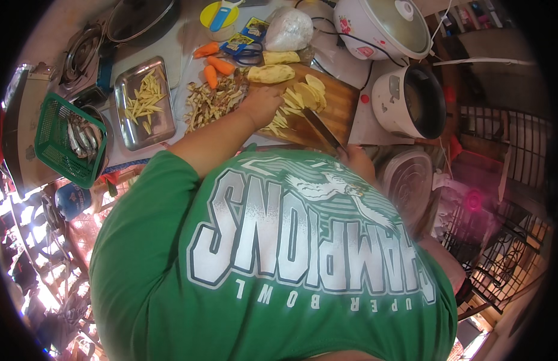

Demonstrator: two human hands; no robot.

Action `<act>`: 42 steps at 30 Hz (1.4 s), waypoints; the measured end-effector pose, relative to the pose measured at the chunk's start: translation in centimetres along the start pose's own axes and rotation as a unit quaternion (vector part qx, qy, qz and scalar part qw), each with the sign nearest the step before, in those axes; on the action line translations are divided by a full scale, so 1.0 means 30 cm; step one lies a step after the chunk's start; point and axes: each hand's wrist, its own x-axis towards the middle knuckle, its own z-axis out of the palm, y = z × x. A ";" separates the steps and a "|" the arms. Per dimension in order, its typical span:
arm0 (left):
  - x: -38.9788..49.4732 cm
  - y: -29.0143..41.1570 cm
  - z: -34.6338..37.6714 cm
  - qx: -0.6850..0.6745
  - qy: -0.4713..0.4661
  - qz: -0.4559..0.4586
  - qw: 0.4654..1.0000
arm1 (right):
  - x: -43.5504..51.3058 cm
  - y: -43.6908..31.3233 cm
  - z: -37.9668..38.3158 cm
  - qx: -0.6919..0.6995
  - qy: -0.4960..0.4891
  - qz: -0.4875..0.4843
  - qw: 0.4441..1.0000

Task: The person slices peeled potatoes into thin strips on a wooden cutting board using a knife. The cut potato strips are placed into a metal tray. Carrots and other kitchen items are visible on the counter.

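My right hand [356, 159] is closed around the handle of a kitchen knife [323, 127], its blade tip at the cut pieces on the wooden cutting board [339, 97]. My left hand [263, 104] rests at the board's left part, beside pale cut strips [293, 100]; whether its fingers hold a piece cannot be told. Pale round slices [316, 90] lie overlapped right of the strips. Behind them, a peeled pale root vegetable [271, 74] lies on the board's back edge, with another peeled piece [281, 57] beyond. Brown-edged peelings [211, 106] are heaped left of the board.
A metal tray [145, 135] of pale strips stands left, beside a green basket [51, 118] holding fish. Several carrots [221, 65], blue-handled scissors [248, 55] and a clear plastic bag [289, 29] lie behind. A rice cooker [373, 27] and a dark-lined pot [391, 104] stand right; a gas stove [82, 56] is far left.
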 end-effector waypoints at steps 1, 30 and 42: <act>-0.001 0.002 -0.004 0.007 -0.009 0.000 1.000 | -0.001 -0.007 -0.006 -0.019 -0.010 -0.003 1.000; -0.066 -0.001 0.000 0.046 -0.020 0.022 0.999 | 0.160 -0.230 -0.030 -0.008 -0.078 0.003 0.997; -0.072 0.006 -0.009 0.061 -0.039 0.015 0.997 | 0.157 -0.274 0.010 -0.039 -0.110 0.030 0.993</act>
